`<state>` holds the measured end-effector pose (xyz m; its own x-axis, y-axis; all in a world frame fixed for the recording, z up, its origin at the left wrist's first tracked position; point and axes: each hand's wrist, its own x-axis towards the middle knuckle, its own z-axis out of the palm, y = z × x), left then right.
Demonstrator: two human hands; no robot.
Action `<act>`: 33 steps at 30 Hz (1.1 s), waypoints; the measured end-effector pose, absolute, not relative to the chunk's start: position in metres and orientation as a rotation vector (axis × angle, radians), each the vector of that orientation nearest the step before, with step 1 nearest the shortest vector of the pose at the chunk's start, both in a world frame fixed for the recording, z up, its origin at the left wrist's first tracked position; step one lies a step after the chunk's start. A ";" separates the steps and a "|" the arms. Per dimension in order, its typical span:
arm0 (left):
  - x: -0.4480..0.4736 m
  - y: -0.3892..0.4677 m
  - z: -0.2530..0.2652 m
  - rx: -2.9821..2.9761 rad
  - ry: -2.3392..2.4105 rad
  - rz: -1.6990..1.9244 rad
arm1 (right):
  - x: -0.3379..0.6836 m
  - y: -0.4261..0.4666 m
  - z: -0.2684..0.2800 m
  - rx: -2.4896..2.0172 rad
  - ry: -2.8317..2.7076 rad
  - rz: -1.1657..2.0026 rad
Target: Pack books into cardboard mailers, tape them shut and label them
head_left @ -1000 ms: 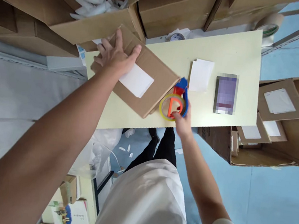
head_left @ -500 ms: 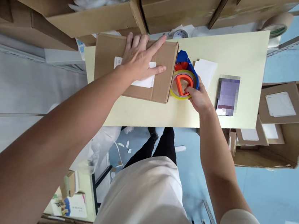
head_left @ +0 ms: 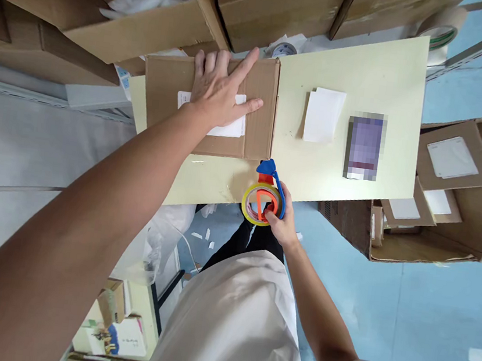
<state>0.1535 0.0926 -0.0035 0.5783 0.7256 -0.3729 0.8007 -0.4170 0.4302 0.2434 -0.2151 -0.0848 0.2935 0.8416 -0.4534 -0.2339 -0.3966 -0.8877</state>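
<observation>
A brown cardboard box (head_left: 258, 130) with a white label (head_left: 232, 128) on top lies on the pale yellow table (head_left: 390, 76). My left hand (head_left: 223, 93) rests on the box with its fingers spread, the fingertips near its far edge. Closed around a tape dispenser (head_left: 274, 179) is my right hand (head_left: 282, 221), off the table's near edge and just below the box's near right corner. The dispenser is blue and orange and carries a roll of yellow-edged tape (head_left: 245, 204). Part of the label is hidden under my left hand.
White paper slips (head_left: 324, 116) and a pixelated purple item (head_left: 363, 146) lie to the right on the table. A large open carton (head_left: 476, 227) with labelled boxes stands beyond the right edge. Big cartons (head_left: 275, 9) line the back, near a tape roll (head_left: 284, 49).
My right hand has brought the tape dispenser from beside the box's right side toward my body, past its near right corner. My left hand stays spread on the box.
</observation>
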 end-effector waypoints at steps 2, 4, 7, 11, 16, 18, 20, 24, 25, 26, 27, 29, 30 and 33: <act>0.157 0.093 -0.002 2.269 1.251 -0.134 | 0.242 -0.206 -0.083 -1.544 -0.556 1.302; 0.159 0.093 0.000 2.279 1.348 -0.069 | 0.252 -0.194 -0.080 -1.558 -0.543 1.292; 0.153 0.094 0.002 2.139 1.581 -0.012 | 0.284 -0.159 -0.073 -1.568 -0.574 1.267; 0.129 0.087 0.009 1.996 1.792 -0.099 | 0.342 -0.078 -0.065 -1.528 -0.724 1.291; 0.123 0.080 0.020 2.281 1.417 -0.189 | 0.376 0.000 -0.063 -1.456 -0.833 1.434; 0.130 0.085 0.018 2.333 1.292 -0.191 | 0.374 0.004 -0.065 -1.452 -0.833 1.462; 0.138 0.090 0.013 2.340 1.283 -0.182 | 0.368 -0.004 -0.068 -1.451 -0.821 1.487; 0.141 0.093 0.002 2.368 1.315 -0.160 | 0.355 -0.029 -0.070 -1.430 -0.784 1.516; 0.139 0.091 0.001 2.396 1.302 -0.150 | 0.352 -0.036 -0.069 -1.428 -0.783 1.509; 0.137 0.090 0.000 2.427 1.284 -0.137 | 0.349 -0.044 -0.067 -1.432 -0.785 1.498; 0.135 0.088 -0.001 2.455 1.266 -0.125 | 0.346 -0.055 -0.066 -1.442 -0.787 1.485; 0.131 0.087 -0.002 2.494 1.238 -0.115 | 0.339 -0.086 -0.062 -1.478 -0.774 1.457; 0.130 0.087 -0.003 2.508 1.230 -0.117 | 0.334 -0.106 -0.061 -1.497 -0.758 1.447; 0.130 0.088 -0.006 2.549 1.227 -0.119 | 0.308 -0.177 -0.062 -1.486 -0.716 1.480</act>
